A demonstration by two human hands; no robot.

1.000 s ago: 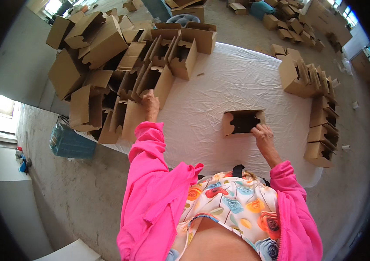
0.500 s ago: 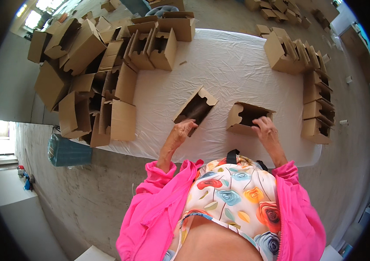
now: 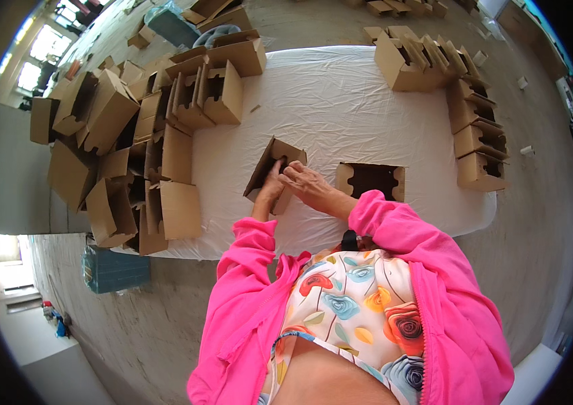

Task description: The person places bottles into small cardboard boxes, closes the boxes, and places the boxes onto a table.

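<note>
Near the middle of the frame, both hands work on a brown cardboard box (image 3: 274, 174) that lies tilted on the white-covered worktop (image 3: 340, 101). The left hand (image 3: 271, 191) is closed around the box's lower edge from beneath, its fingers curled onto the cardboard. The right hand (image 3: 304, 182) rests against the box's right side with its fingers bent and reaching into the dark cut-out opening; how firmly it grips I cannot tell, though it touches the cardboard. Both forearms wear bright pink sleeves that rise from the lower part of the frame, over a floral top. Just to the right of the hands, a second box (image 3: 370, 180) with a dark rectangular opening sits flat on the worktop, apart from the one being handled. At the left of the frame, a large heap of boxes (image 3: 138, 135) crowds the worktop's left end, some standing, some tipped over. At the upper right, a row of finished boxes (image 3: 414, 57) runs along the far edge, and a stack of three boxes (image 3: 478, 142) lines the right edge. At the lower left, a blue-green crate (image 3: 116, 268) stands on the concrete floor beside the worktop.
</note>
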